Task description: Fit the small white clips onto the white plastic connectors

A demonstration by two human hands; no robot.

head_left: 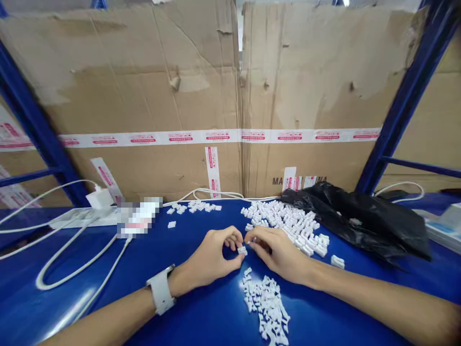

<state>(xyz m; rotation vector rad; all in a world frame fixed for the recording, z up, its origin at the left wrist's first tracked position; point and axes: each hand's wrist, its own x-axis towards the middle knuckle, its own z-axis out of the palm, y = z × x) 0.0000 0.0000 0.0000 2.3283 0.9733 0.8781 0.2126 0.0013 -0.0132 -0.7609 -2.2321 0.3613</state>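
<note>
Grip first: what's the left hand [211, 254] doing?

Thumb and fingers curve into a ring, and their tips pinch a small white plastic part [242, 250] above the blue table [173, 269].

And the right hand [277, 252]?

Fingers bunched, tips drawn close together, just beside that part and nearly meeting the left hand. A small glinting bit [254, 239] shows at those tips, but I can't tell what it is or whether they're gripping it.

Where's the rest of the white stuff?

A large heap of white parts [288, 223] lies just beyond the right hand, and a second heap [265, 307] lies nearer the person, below both hands. A smaller scatter [194, 206] sits further left.

Anything around them?

A black plastic bag [355, 218] lies right of the large heap, and a white power strip [82, 217] with white cables [72, 269] lies to the left. A white band [161, 289] circles the left wrist. Taped cardboard boxes [118, 96] stand behind.
</note>
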